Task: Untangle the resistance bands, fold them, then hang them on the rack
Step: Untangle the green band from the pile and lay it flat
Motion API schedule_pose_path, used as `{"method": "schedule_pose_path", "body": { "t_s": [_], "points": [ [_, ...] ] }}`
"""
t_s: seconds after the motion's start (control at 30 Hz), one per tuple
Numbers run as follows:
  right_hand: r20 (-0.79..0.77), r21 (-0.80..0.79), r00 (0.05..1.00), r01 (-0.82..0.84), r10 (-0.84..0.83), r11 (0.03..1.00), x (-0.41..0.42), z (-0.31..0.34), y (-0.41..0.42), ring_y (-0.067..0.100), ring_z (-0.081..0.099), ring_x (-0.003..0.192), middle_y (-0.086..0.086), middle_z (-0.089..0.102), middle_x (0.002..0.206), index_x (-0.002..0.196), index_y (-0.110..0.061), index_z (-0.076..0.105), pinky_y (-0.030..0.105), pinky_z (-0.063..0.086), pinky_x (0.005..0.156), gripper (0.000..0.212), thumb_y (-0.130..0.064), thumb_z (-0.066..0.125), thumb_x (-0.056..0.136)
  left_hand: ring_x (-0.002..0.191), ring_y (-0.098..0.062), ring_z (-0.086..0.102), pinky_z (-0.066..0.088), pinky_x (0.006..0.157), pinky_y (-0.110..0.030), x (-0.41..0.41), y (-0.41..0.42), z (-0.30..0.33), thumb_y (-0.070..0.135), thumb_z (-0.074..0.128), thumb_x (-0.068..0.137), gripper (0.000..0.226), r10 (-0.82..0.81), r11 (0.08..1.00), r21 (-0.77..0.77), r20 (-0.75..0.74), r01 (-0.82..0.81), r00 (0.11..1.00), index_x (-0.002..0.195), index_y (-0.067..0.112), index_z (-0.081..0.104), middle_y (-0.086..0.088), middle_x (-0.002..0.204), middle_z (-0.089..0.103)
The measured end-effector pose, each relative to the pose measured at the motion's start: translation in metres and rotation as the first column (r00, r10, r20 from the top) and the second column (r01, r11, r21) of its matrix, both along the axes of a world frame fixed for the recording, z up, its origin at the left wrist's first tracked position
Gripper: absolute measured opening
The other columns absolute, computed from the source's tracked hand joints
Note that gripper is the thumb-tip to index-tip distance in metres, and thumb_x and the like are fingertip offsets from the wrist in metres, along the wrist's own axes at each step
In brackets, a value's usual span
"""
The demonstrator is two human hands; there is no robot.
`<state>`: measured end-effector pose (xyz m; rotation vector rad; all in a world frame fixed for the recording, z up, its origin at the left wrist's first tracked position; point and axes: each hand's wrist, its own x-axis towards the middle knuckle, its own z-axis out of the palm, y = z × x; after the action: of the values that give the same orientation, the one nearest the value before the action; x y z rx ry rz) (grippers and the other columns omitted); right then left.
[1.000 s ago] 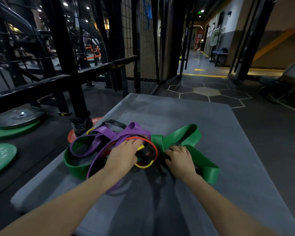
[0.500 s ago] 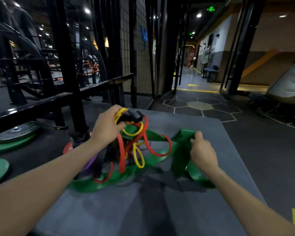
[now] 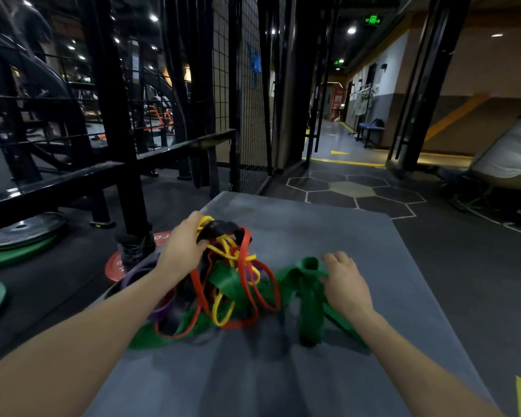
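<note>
Left hand [image 3: 182,246] fingers curled round yellow band [image 3: 223,251] and black band [image 3: 220,230], lifting tangle above grey mat [image 3: 313,230]. Right hand [image 3: 345,282] pinches green band [image 3: 309,284] just right of tangle (red band [image 3: 269,291] and purple band [image 3: 163,307] knotted in).

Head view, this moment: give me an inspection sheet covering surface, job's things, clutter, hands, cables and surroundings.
Surface: grey mat, bands piled on its near-left part.
Job's things: tangled resistance bands; wide green band, red band, yellow band, purple band, black band. None folded.
Clutter: nothing seen on the mat besides the bands.
Hands: left hand grips yellow and black bands, lifted; right hand holds the green band.
Cables: nothing seen.
Surroundings: black rack frame, weight plates on the floor at left, a seated person at far right.
</note>
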<state>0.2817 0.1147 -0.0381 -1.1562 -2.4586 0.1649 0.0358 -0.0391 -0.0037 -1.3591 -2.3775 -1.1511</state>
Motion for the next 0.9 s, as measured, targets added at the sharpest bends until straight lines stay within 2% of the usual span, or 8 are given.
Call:
{"method": "schedule_pose_path", "body": {
  "t_s": [0.17,0.3,0.4,0.47,0.53,0.63,0.77,0.9],
  "points": [
    [-0.053,-0.005,0.983,-0.176,0.175,0.984,-0.018,-0.003,-0.004,0.026,0.039,0.122,0.005,0.046,0.126,0.130,-0.013,0.049,0.038,0.043,0.092,0.039,-0.018,0.055,0.091,0.090,-0.029,0.059,0.047,0.074,-0.039,-0.015,0.031,0.007,0.015,0.069,0.081,0.027,0.022,0.998,0.049,0.072,-0.026,0.997,0.099,0.011,0.048,-0.009,0.094,0.064],
    [0.001,-0.004,0.955,-0.295,0.295,0.955,-0.038,-0.006,-0.006,0.026,0.040,0.121,0.004,0.047,0.128,0.130,-0.015,0.049,0.036,0.037,0.100,0.050,-0.029,0.064,0.085,0.097,-0.030,0.058,0.047,0.080,-0.040,-0.021,0.063,0.011,0.010,0.067,0.081,0.030,0.027,0.998,0.061,0.107,-0.034,0.994,0.106,0.012,0.052,-0.010,0.100,0.064],
    [0.167,-0.012,0.927,-0.338,0.336,0.941,-0.049,-0.013,-0.008,0.025,0.038,0.122,0.003,0.044,0.131,0.132,-0.015,0.047,0.033,0.032,0.103,0.054,-0.033,0.065,0.083,0.112,-0.032,0.053,0.045,0.091,-0.043,-0.028,0.075,-0.012,0.020,0.070,0.079,0.046,-0.010,0.982,-0.190,0.049,0.019,0.999,0.120,0.010,0.051,-0.013,0.119,0.058],
    [0.212,-0.027,0.916,-0.343,0.340,0.939,-0.054,-0.019,-0.010,0.025,0.038,0.122,0.003,0.044,0.131,0.128,-0.013,0.050,0.032,0.031,0.104,0.050,-0.031,0.064,0.083,0.120,-0.032,0.046,0.041,0.097,-0.044,-0.029,0.074,-0.033,0.034,0.071,0.077,0.046,-0.035,0.916,-0.401,-0.030,0.020,0.999,0.117,0.016,0.056,-0.012,0.123,0.053],
    [0.200,-0.043,0.919,-0.339,0.341,0.940,-0.056,-0.026,-0.013,0.026,0.040,0.120,0.004,0.047,0.128,0.121,-0.011,0.055,0.034,0.032,0.104,0.043,-0.030,0.064,0.083,0.118,-0.030,0.044,0.041,0.097,-0.044,-0.025,0.069,-0.046,0.039,0.070,0.077,0.039,-0.064,0.892,-0.450,-0.044,0.037,0.997,0.109,0.020,0.059,-0.009,0.119,0.052],
    [0.156,-0.040,0.929,-0.333,0.335,0.942,-0.054,-0.027,-0.018,0.026,0.043,0.118,0.002,0.051,0.125,0.117,-0.014,0.057,0.035,0.033,0.103,0.037,-0.030,0.062,0.084,0.116,-0.028,0.046,0.043,0.094,-0.043,-0.022,0.057,-0.047,0.041,0.069,0.078,0.042,-0.085,0.933,-0.352,-0.032,0.068,0.996,0.111,0.019,0.057,-0.008,0.115,0.052],
    [0.119,0.021,0.953,-0.284,0.280,0.959,-0.054,-0.020,-0.027,0.025,0.044,0.115,0.003,0.054,0.121,0.115,-0.016,0.054,0.033,0.037,0.095,0.040,-0.037,0.063,0.083,0.114,-0.025,0.049,0.042,0.096,-0.040,-0.021,0.017,-0.041,0.038,0.069,0.080,0.052,-0.054,0.990,-0.126,0.051,0.060,0.997,0.122,0.012,0.051,-0.009,0.121,0.050],
    [0.048,0.028,0.978,-0.203,0.201,0.979,-0.059,-0.018,-0.048,0.027,0.043,0.115,0.006,0.050,0.118,0.114,-0.012,0.048,0.035,0.036,0.094,0.045,-0.032,0.068,0.079,0.103,-0.026,0.055,0.046,0.089,-0.039,-0.019,-0.043,-0.055,0.022,0.067,0.083,0.030,0.047,0.999,-0.012,0.008,-0.047,0.999,0.109,0.010,0.057,-0.007,0.110,0.055]
  ]
}}
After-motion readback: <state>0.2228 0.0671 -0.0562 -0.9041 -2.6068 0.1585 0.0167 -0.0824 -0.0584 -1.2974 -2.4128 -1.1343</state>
